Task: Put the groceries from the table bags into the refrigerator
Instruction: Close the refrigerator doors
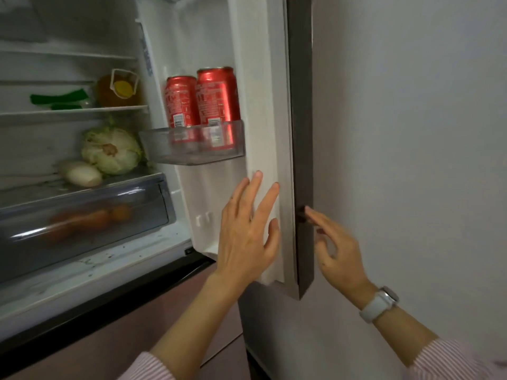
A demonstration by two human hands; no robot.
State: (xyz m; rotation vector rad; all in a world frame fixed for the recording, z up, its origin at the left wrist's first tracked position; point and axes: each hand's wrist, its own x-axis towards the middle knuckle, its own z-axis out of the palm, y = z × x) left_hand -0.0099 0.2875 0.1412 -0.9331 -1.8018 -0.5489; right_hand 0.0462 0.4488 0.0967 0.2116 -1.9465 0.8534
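Red cans (pixel 203 100) in fridge door (pixel 270 105) bin (pixel 192 149)

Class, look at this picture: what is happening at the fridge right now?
A person stands at the open refrigerator door. The left hand lies flat, fingers straight, against the door's white inner side, and the right hand, also open, reaches to its dark outer edge. Neither hand holds any food. Two red cans stand in the door bin. Inside, a cabbage and an oil bottle sit on shelves.
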